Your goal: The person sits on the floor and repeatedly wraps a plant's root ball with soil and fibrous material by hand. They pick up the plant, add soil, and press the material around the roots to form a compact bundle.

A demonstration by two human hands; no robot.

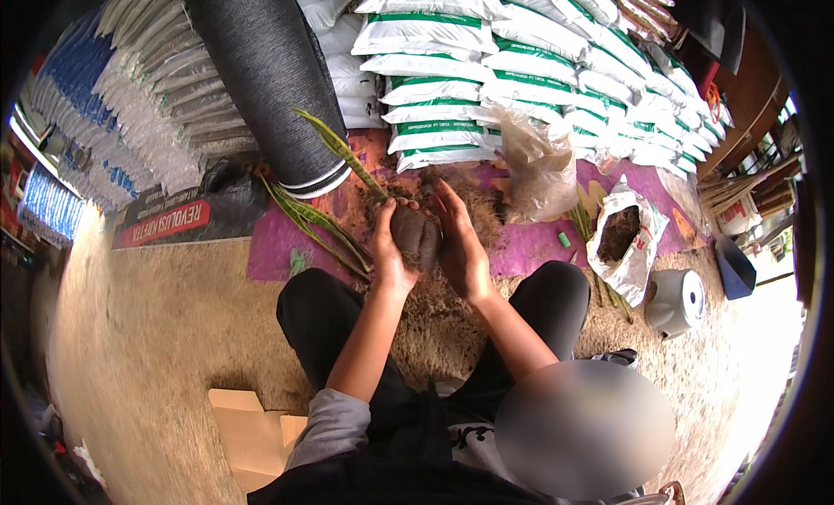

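Between my hands is a dark brown, rounded root ball [415,238] with a long yellow-edged snake plant leaf [342,150] rising from it to the upper left. My left hand [394,247] grips its left side and far edge. The open right hand [461,241] has its fingers extended along the right side of the ball; whether the palm touches it is unclear. Loose soil and brown fibre [472,215] lie beyond and beneath the hands. More snake plant leaves [319,225] rest on the purple sheet [277,251] to the left.
White-and-green sacks [436,88] are stacked ahead, with a crumpled plastic bag [537,172] before them. On the right are an open bag of soil [619,234], a grey plastic pot [674,303] and a blue scoop [736,270]. Cardboard [244,433] lies lower left; a dark-clad leg [267,81] extends at upper left.
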